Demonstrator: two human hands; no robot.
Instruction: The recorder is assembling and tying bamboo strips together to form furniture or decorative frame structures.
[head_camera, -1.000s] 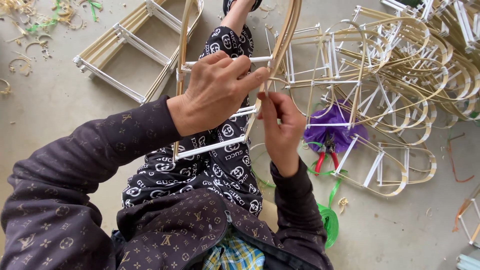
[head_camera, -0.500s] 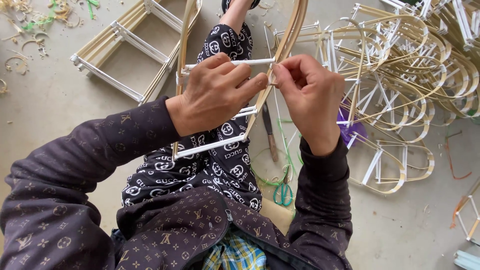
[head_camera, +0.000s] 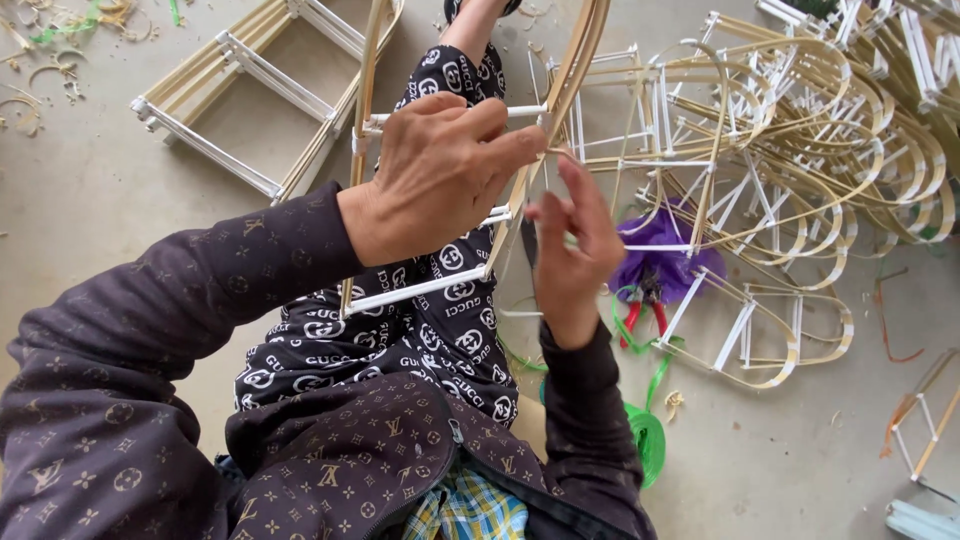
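Observation:
A bamboo frame (head_camera: 368, 110) of bent strips and white cross-rods stands over my lap. My left hand (head_camera: 430, 175) grips its right-hand strip and a white rod near the middle. Just to the right, my right hand (head_camera: 572, 250) is raised with its fingers spread, fingertips at the joint on the strip, apparently pinching a thin tie there. My patterned black-and-white trouser leg (head_camera: 430, 320) lies under the frame.
A heap of finished bamboo frames (head_camera: 800, 130) covers the concrete floor at the right. Another frame (head_camera: 240, 90) lies at the upper left. A purple bag (head_camera: 665, 250), red-handled pliers (head_camera: 640, 315) and a roll of green strip (head_camera: 645, 435) lie beside my right arm.
My right hand went up from low beside the frame to the joint, closed there half a second ago, and now has its fingers spread. My left hand kept its grip.

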